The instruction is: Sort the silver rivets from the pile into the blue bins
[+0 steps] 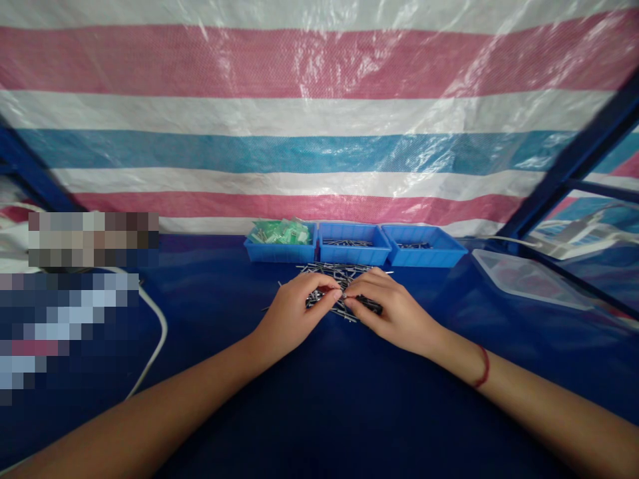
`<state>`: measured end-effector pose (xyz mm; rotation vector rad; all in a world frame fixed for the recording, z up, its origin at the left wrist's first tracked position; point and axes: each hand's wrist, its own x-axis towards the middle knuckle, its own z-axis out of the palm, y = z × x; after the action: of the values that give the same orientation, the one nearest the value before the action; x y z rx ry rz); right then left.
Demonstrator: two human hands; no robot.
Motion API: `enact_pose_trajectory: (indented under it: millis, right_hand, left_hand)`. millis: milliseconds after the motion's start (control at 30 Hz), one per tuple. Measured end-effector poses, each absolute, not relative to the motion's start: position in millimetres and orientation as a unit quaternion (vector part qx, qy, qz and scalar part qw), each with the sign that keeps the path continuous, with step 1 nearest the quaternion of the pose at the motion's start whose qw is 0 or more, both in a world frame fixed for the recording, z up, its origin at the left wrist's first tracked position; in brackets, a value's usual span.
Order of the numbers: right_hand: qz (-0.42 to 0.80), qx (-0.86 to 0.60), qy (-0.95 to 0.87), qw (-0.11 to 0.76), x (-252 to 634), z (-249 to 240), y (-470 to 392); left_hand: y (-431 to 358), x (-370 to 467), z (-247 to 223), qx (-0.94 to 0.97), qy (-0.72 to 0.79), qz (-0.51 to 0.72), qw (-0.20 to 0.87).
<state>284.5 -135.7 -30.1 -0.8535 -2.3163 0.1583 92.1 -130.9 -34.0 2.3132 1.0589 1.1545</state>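
Observation:
My left hand [304, 299] and my right hand [387, 306] meet over a loose pile of thin metal pins [344, 316]. Thumb and fingers are pinched on both sides, and the fingertips come together at a small greyish piece [343, 295], too small to name. Under and around the fingers, the pins lie in all directions on the blue tabletop [319, 399]. Dark pins show beneath my right palm; whether any are in that hand I cannot tell. My right wrist wears a red cord [483, 366].
Behind the pile stand three blue bins in a row: one with green and clear small packets [282, 231], a middle bin [353, 256] and a right bin [429, 257] with pins. A clear plastic lid [529, 279] lies right; a white cable [162, 326] runs left. Striped sheeting [319, 153] hangs behind.

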Motion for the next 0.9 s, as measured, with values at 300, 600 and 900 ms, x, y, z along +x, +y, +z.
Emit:
enact_pose_trajectory:
  millis: [300, 600, 900]
  right_hand:
    - [0.055, -0.339, -0.876, 0.340, 284.0, -29.7, -135.8]
    - [0.029, -0.339, -0.848, 0.405, 283.6, -29.3, -136.1]
    - [0.015, -0.329, -0.837, 0.438, 284.6, -28.0, -138.8]
  left_hand:
    - [-131.5, 92.5, -33.9, 0.818, 0.368, 0.406, 0.173]
    - [-130.5, 92.5, -34.2, 0.817, 0.360, 0.416, 0.173]
    - [-127.5, 92.3, -36.9, 0.824, 0.370, 0.402, 0.149]
